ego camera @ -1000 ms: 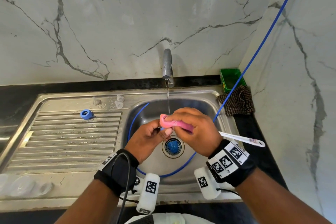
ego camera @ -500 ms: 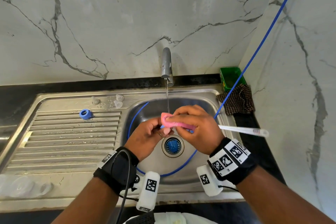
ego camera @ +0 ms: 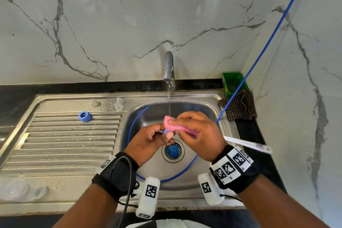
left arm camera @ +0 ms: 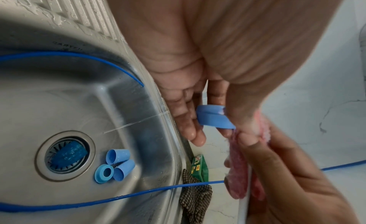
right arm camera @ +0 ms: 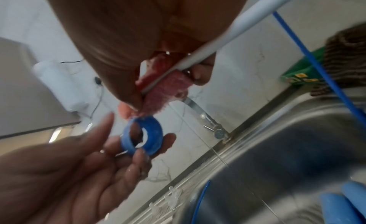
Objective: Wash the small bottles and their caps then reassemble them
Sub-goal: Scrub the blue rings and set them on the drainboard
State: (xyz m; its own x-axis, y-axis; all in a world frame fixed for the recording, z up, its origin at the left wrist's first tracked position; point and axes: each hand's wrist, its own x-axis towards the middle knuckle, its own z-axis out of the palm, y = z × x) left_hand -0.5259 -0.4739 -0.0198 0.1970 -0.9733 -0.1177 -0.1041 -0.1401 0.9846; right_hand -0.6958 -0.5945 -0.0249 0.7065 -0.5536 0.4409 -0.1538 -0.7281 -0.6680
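Over the sink basin (ego camera: 199, 109), my left hand (ego camera: 167, 136) pinches a blue ring-shaped cap (left arm camera: 215, 118) between its fingers; in the right wrist view the cap (right arm camera: 143, 138) shows a hole through its middle. My right hand (ego camera: 182, 126) grips the pink head of a brush (ego camera: 173, 126), and the white handle (ego camera: 246, 143) sticks out to the right. The brush head touches the cap's rim. A thin stream from the tap (ego camera: 168, 68) falls onto the brush. Two blue cone caps (left arm camera: 117, 156) and another blue ring (left arm camera: 104, 173) lie beside the drain (left arm camera: 65, 154).
Another blue ring (ego camera: 85, 116) sits on the wet drainboard, with small clear parts (ego camera: 118, 106) along the back rim. Clear bottles (ego camera: 20, 189) lie at the front left. A green box (ego camera: 234, 84) and checkered cloth (ego camera: 238, 107) occupy the right corner. A blue cable (ego camera: 259, 57) loops through the basin.
The white handle's far end swung up and then back down as my right hand turned the brush against the cap. Both hands stay over the drain.
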